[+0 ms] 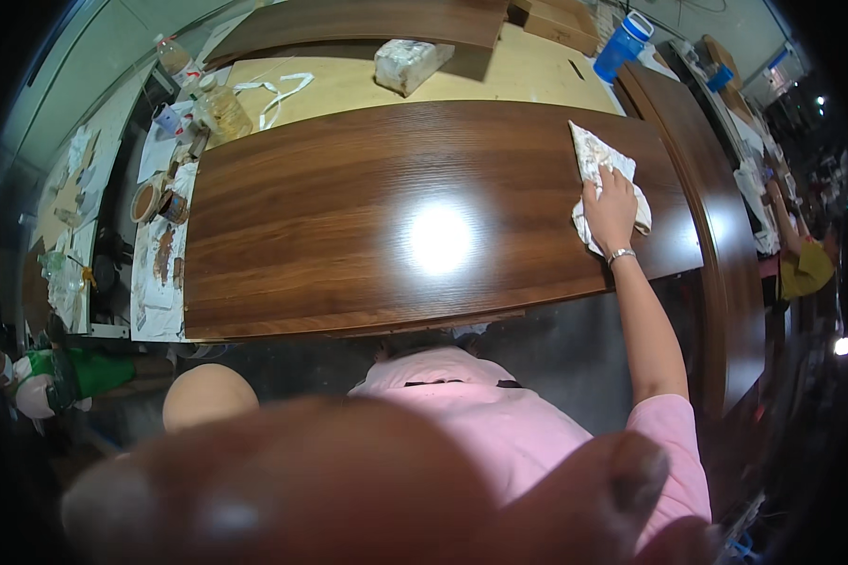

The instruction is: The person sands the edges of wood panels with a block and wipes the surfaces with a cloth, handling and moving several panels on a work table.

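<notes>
The right hand point(611, 209) lies palm down on a brown-stained white cloth point(590, 151), fingers extended over it; a bracelet point(621, 254) circles the wrist. The cloth rests rumpled near the right end of a glossy dark brown wood-grain panel point(339, 217). The large blurred shape across the near edge is probably the left hand point(330, 480), raised close to the lens; whether it holds anything I cannot tell. Beyond the panel, a pale blotchy block point(410, 66) sits on a yellowish tabletop point(537, 85), at the near edge of another dark panel point(358, 28). A blue water bottle point(622, 47) stands at the far right, and an open brown-stained pot point(145, 202) sits at the left
</notes>
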`<state>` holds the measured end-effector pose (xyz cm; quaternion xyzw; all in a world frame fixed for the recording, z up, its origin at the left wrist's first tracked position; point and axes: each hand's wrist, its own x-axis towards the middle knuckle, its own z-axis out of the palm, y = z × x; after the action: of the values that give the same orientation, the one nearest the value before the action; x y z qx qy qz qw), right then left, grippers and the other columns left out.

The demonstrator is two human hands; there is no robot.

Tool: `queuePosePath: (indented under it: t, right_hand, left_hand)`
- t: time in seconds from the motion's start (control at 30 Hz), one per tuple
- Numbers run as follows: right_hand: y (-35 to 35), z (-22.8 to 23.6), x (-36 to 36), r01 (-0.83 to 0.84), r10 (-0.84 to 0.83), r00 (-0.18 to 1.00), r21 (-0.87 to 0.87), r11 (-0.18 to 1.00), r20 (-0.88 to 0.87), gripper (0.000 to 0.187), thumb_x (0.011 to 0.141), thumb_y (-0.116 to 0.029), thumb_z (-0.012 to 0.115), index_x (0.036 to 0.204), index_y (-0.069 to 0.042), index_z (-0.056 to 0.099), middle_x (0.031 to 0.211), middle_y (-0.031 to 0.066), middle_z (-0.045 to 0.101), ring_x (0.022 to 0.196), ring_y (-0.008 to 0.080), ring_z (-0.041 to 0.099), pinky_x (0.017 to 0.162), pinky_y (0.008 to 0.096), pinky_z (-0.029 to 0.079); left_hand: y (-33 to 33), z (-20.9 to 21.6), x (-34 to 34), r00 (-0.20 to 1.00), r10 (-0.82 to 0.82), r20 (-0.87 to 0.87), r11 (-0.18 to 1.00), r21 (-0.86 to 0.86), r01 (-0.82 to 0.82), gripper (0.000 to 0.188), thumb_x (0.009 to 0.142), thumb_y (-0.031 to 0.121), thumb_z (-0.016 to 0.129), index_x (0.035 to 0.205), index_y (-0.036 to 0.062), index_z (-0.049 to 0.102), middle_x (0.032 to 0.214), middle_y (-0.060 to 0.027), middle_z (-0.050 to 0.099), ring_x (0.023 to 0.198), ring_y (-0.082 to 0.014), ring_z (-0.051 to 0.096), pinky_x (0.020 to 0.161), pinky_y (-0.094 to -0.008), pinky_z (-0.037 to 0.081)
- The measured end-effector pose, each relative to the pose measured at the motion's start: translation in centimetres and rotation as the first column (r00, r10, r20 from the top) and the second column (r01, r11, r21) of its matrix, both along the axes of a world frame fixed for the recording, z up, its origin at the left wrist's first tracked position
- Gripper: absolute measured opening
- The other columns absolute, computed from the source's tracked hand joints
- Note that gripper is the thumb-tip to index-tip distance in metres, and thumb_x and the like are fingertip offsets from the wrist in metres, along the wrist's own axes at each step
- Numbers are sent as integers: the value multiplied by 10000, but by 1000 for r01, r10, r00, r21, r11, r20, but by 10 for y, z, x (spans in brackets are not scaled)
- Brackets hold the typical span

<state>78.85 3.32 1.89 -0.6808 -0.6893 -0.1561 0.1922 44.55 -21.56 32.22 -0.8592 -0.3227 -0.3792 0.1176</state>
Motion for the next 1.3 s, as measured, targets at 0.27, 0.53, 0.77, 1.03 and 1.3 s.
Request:
queuePosePath:
  t: [0.27,0.53,0.77,1.03,1.3]
  right_hand:
    - [-6,3,1,37,-39,999,-57,998,-24,460,926,-351,558,1279,-61,607,1325,174,572,1249,352,503,1010,511,396]
    - [-2,7,-10,24,-27,999,-71,997,-41,480,928,-361,549,1305,-68,601,1358,172,558,1264,350,495,1025,509,382]
    - [-4,4,0,37,-38,999,-57,998,-23,481,927,-366,551,1298,-63,605,1342,169,568,1250,351,505,1015,521,397]
    - [-2,3,-4,33,-34,999,-31,999,-33,471,924,-362,555,1283,-63,617,1333,170,576,1250,347,507,1025,497,394]
    - [-6,2,4,64,-64,998,-42,997,-8,460,922,-356,567,1279,-71,621,1330,169,577,1250,338,512,1015,500,405]
  left_hand:
    - [3,-11,11,976,-169,140,985,45,165,98,731,125,690,796,63,652,845,-84,678,770,-231,667,834,-453,554]
    - [-10,-8,-2,946,-227,233,972,108,207,103,727,105,692,812,54,662,850,-94,688,759,-233,675,794,-435,557]
    - [5,-23,15,931,-252,263,967,34,253,112,724,88,693,826,47,671,853,-102,696,749,-234,682,758,-418,560]
    - [7,-29,25,901,-277,333,958,23,286,126,720,68,695,841,38,681,858,-112,705,738,-235,690,718,-399,564]
    - [18,-34,37,882,-301,363,948,16,316,142,716,48,697,857,29,691,862,-122,715,727,-237,699,677,-380,568]
